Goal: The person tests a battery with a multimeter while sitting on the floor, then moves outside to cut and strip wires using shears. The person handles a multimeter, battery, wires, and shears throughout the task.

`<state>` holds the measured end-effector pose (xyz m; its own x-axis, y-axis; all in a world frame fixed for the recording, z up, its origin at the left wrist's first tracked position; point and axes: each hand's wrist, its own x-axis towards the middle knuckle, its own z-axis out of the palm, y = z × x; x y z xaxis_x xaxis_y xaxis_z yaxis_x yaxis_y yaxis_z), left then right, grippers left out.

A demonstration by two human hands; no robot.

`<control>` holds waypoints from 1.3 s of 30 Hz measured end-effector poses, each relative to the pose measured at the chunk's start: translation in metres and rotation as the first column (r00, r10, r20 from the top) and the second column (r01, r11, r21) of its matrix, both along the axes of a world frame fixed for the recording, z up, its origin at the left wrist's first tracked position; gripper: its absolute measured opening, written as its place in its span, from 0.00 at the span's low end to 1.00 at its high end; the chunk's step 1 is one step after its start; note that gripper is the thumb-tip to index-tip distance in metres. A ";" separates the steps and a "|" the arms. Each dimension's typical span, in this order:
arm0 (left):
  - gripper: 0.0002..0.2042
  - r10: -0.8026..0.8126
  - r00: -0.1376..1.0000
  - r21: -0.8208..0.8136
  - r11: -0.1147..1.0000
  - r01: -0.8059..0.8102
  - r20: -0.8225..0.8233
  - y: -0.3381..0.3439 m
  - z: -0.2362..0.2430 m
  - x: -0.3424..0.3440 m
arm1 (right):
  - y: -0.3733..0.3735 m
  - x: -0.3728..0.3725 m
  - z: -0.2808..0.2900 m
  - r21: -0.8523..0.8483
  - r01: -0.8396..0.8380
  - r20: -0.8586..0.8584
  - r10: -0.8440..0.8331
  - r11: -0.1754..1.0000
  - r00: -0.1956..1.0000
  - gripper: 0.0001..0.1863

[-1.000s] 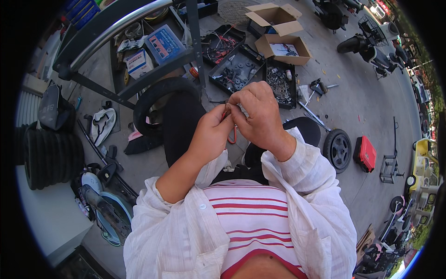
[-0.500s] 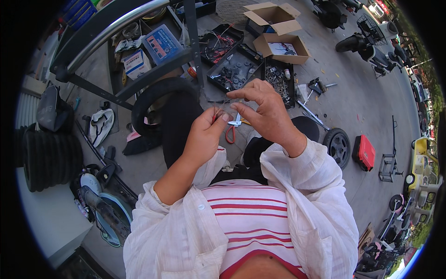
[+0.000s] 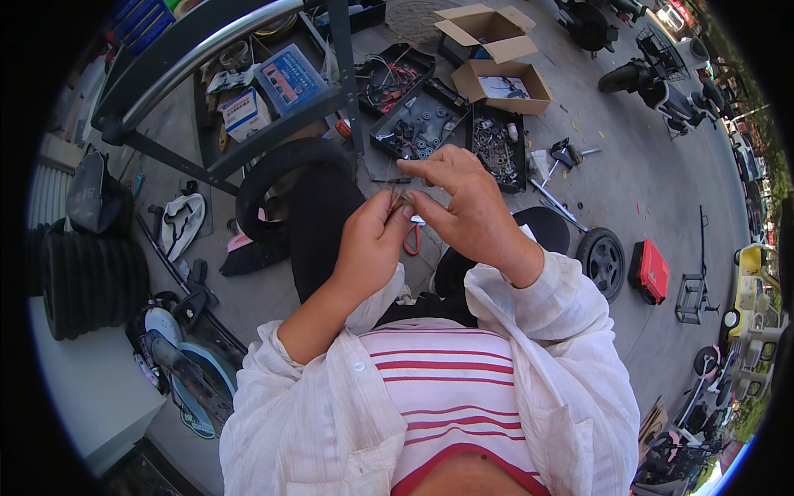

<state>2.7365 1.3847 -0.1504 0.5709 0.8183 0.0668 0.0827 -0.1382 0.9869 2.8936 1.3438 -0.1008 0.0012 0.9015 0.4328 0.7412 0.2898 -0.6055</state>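
My left hand [image 3: 370,240] is closed, thumb against the fingers, pinching a thin red wire [image 3: 390,207]. Close against it, my right hand [image 3: 471,207] has its thumb at the wire's end and its index finger stretched out above. Whatever lies between the right thumb and the other fingers is tiny and mostly hidden. Below the hands, between my knees, the red looped handle of a pair of scissors [image 3: 412,240] shows. Its silver blades are largely covered by my right hand.
Ahead sit black trays of cables [image 3: 395,76], round parts [image 3: 423,132] and small hardware [image 3: 499,149], beside open cardboard boxes [image 3: 502,87]. A tyre [image 3: 252,202] leans by my left knee under a metal rack [image 3: 223,169]. Rightward lie a wheel [image 3: 601,263] and a red case [image 3: 651,273].
My right thumb has come down and left to meet the left fingertips. My left hand has risen slightly, and the right hand now covers more of the scissors' blades.
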 end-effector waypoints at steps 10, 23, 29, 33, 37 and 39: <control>0.06 0.001 1.000 0.001 1.000 -0.001 0.010 -0.001 0.006 -0.001 | -0.002 -0.012 -0.007 0.043 0.063 -0.021 -0.062 0.997 0.998 0.08; 0.03 0.011 0.999 0.019 1.000 -0.010 -0.036 -0.005 -0.007 0.001 | -0.002 -0.011 -0.012 0.135 -0.054 0.249 0.019 0.989 0.968 0.09; 0.05 0.039 0.999 0.098 0.995 -0.036 -0.027 -0.003 -0.014 0.004 | 0.007 -0.007 -0.022 0.167 -0.047 0.245 0.004 0.985 0.969 0.07; 0.06 0.038 0.999 0.090 0.995 -0.036 -0.020 -0.001 -0.011 0.004 | 0.011 -0.006 -0.024 0.228 0.003 0.230 -0.057 0.974 0.972 0.07; 0.07 0.016 0.993 0.054 0.999 -0.010 -0.115 -0.002 -0.009 0.000 | 0.023 0.008 -0.024 0.308 0.116 0.237 -0.194 0.944 0.952 0.08; 0.07 -0.003 0.988 0.055 0.998 0.012 -0.155 -0.003 -0.011 -0.003 | 0.028 0.024 -0.019 0.350 0.203 0.227 -0.293 0.915 0.929 0.08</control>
